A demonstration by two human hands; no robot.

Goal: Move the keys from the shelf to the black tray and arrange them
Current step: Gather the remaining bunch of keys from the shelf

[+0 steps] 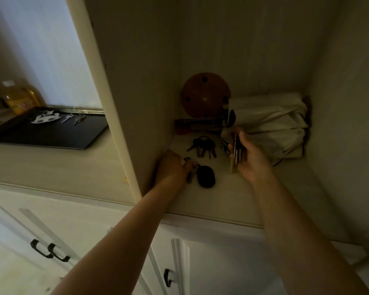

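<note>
Both hands reach into a dim cream shelf (243,196). My left hand (172,169) is closed on a key set with a black fob (206,176), and the fob rests on the shelf. My right hand (248,155) holds a set of long dark keys (237,151) with a yellow tag hanging down. A bunch of dark keys on a ring (203,145) lies loose between the hands. The black tray (58,133) sits on the counter to the left, with a white keychain (44,119) and a few silver keys (73,118) at its far edge.
A round wooden disc (205,95) leans on the shelf's back wall above a dark bar-shaped object (197,122). A folded white cloth bundle (271,124) fills the right of the shelf. A yellow bottle (19,99) stands behind the tray. Cabinet doors with black handles (49,251) are below.
</note>
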